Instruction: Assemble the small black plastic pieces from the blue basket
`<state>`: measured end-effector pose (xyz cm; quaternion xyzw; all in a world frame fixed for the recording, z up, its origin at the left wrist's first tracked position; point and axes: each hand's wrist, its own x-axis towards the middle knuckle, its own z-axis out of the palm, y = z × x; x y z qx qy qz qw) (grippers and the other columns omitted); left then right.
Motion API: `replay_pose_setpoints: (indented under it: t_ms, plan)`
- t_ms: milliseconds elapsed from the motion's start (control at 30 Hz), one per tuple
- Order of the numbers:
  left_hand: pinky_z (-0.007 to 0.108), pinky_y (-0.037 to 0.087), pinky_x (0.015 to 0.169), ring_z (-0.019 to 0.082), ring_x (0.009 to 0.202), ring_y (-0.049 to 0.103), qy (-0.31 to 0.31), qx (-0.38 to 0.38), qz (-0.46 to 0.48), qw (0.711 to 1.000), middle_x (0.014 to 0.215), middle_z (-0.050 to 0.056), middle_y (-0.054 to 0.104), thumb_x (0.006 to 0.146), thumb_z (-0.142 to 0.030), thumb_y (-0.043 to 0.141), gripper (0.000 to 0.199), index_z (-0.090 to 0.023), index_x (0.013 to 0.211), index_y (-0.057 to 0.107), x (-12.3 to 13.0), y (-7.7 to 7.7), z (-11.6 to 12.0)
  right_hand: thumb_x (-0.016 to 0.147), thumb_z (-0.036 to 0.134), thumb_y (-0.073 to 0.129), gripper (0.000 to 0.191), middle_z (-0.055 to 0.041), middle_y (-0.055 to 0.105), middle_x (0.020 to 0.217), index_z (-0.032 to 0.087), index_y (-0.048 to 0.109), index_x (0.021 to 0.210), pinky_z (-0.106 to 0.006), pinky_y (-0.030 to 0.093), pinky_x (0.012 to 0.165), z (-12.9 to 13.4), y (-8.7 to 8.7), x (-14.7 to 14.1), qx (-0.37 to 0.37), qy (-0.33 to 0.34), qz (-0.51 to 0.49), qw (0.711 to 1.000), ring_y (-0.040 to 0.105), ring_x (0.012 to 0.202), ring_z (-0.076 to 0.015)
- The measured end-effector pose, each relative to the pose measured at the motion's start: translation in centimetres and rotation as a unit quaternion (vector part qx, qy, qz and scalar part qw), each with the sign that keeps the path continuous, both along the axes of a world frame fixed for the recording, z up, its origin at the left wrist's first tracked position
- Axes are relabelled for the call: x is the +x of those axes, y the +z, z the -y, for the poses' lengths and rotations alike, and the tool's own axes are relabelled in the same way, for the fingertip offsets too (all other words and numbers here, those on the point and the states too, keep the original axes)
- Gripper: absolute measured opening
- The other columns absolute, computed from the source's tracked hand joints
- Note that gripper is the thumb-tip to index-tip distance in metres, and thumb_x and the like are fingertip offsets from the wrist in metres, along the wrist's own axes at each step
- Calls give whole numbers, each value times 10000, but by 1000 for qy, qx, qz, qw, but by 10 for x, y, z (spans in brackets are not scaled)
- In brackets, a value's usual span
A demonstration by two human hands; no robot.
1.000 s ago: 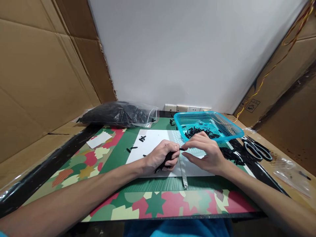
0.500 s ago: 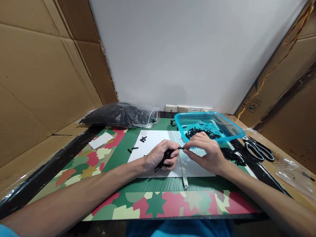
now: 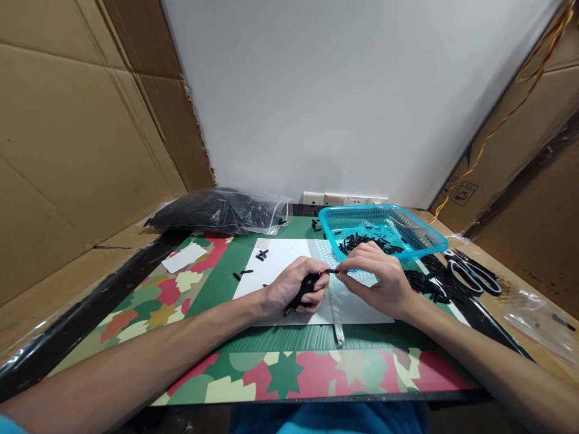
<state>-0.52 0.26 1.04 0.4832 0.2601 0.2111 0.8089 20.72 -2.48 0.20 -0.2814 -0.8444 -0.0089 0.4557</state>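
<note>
My left hand (image 3: 296,283) is closed around a bunch of small black strips (image 3: 299,296), whose ends stick out below the fingers. Between its thumb and forefinger and the fingertips of my right hand (image 3: 377,277) sits one small black piece (image 3: 332,271), pinched from both sides. Its exact kind is too small to tell. Both hands are over a white sheet (image 3: 275,253) on the green board. A few loose black pieces (image 3: 261,255) lie on the sheet's left part.
A blue basket (image 3: 441,247) with many black pieces stands behind my right hand. More black pieces (image 3: 427,286) and scissors (image 3: 473,274) lie to the right. At the back left rests a clear bag (image 3: 217,211) of black items. Cardboard walls (image 3: 90,120) flank the table.
Both hands hold nearly the same pose and place. The small black piece between the fingertips appears slightly turned; otherwise only the camera has shifted a little.
</note>
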Motion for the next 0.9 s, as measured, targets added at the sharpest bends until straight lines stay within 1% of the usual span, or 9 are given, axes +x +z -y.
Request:
replay_pose_setpoints:
  t_ms: [233,300,400,500,600,667,733,800,900]
  plan:
    - [185,233,358,65,347,281,2,1,4,1000,411,-60,359,863,-377,583,355,-185,587,471,-1,-2,0,959,169,648,42,-15,719,821,210,656,962,-361,434,750,0,1,-1,10,-2,15,1000,617,761,-163]
    - [183,226,352,65,346,280,8,4,13,1000,413,-61,360,867,-359,578,342,-183,592,475,-1,-3,-1,961,194,658,24,-9,713,809,211,646,948,-362,423,747,0,2,0,22,-18,17,999,609,751,-160]
    - [181,200,341,71,345,289,40,-8,31,999,413,-60,344,882,-365,541,345,-187,595,470,-1,-5,-3,950,251,687,121,2,674,729,207,616,862,-359,379,685,1,3,3,73,-63,32,995,563,682,-154]
    - [180,170,332,74,340,288,96,-33,35,994,416,-59,326,902,-377,498,364,-192,593,447,0,-5,-4,974,257,647,170,2,631,674,206,603,819,-343,360,612,5,1,7,118,-46,117,985,519,624,-146]
    - [178,156,329,68,338,272,130,-60,37,989,429,-65,312,909,-363,478,363,-195,593,414,0,-3,-4,1021,161,517,132,-3,636,725,180,643,984,-329,339,527,8,-3,9,134,7,267,954,494,568,-131]
    - [177,163,333,64,337,268,138,-71,43,987,435,-68,309,912,-357,471,366,-196,591,397,0,-2,-5,1032,152,486,170,-40,684,910,155,622,1134,-324,346,510,10,-4,8,112,10,354,929,544,620,-132]
    - [179,163,335,62,335,265,137,-74,44,987,432,-68,309,914,-353,471,373,-196,585,390,0,-3,-5,1033,169,500,202,-79,678,1123,153,591,1213,-317,369,518,10,-4,6,106,-1,409,906,594,718,-142]
    - [181,159,332,66,336,275,127,-70,39,989,430,-65,318,911,-359,480,370,-196,588,406,-1,-5,-6,1033,172,503,183,-89,656,1204,153,596,1189,-319,384,526,11,-4,3,127,-6,439,890,596,758,-151]
    - [183,164,327,73,340,292,105,-61,33,992,430,-61,337,899,-379,508,356,-194,602,438,-1,-9,-6,1036,153,481,148,-73,672,1107,149,627,1023,-329,380,524,14,-5,-1,170,8,449,877,567,722,-150]
